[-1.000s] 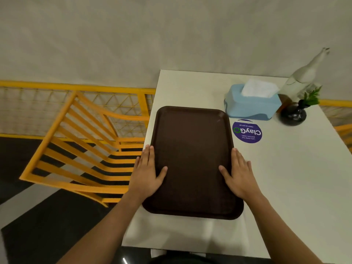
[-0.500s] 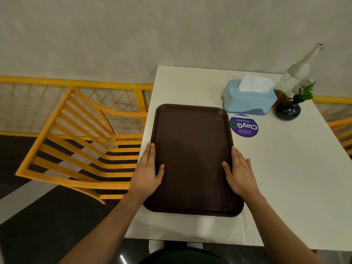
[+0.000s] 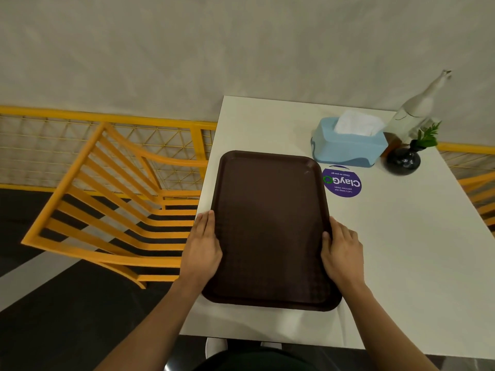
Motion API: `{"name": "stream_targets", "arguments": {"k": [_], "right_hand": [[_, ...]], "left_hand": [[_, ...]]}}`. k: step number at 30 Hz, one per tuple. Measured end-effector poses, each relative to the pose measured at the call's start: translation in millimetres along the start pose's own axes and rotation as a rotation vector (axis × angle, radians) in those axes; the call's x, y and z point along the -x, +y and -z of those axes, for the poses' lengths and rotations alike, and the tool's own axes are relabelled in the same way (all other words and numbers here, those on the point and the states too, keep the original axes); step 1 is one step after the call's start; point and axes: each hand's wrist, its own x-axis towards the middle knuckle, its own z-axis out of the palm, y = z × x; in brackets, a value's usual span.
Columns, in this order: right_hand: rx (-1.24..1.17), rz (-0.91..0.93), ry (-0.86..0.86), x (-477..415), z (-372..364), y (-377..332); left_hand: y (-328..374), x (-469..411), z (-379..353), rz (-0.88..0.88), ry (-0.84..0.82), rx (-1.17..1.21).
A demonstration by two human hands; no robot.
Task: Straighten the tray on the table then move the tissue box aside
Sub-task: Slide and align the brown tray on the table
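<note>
A dark brown tray [image 3: 270, 223] lies lengthwise on the white table [image 3: 401, 250], near its left edge. My left hand [image 3: 202, 246] grips the tray's left rim and my right hand [image 3: 341, 251] grips its right rim, thumbs on the tray's edge. A light blue tissue box [image 3: 348, 145] with white tissue sticking out stands just beyond the tray's far right corner, close to it but apart.
A round purple sticker [image 3: 342, 182] lies on the table in front of the tissue box. A dark vase with a green sprig [image 3: 404, 159] and a pale bottle [image 3: 415, 108] stand at the far right. A yellow slatted chair [image 3: 115, 210] is left of the table.
Both hands have slid outward from lying flat on the tray's surface to gripping its two long rims. The tray has stayed roughly where it was.
</note>
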Motion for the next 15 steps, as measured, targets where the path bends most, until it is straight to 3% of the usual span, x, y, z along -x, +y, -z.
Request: {"name": "stream_targets", "arguments": {"k": [3,15], "right_hand": [[0.095,-0.019,0.007,1.6,1.7,-3.3],[0.070,-0.069,-0.071,-3.7,-0.4,-7.8]], "left_hand": [[0.6,-0.8,2.7,0.028,0.010,0.002],[3.2,-8.3,9.6,0.004,0.000,-0.030]]}}
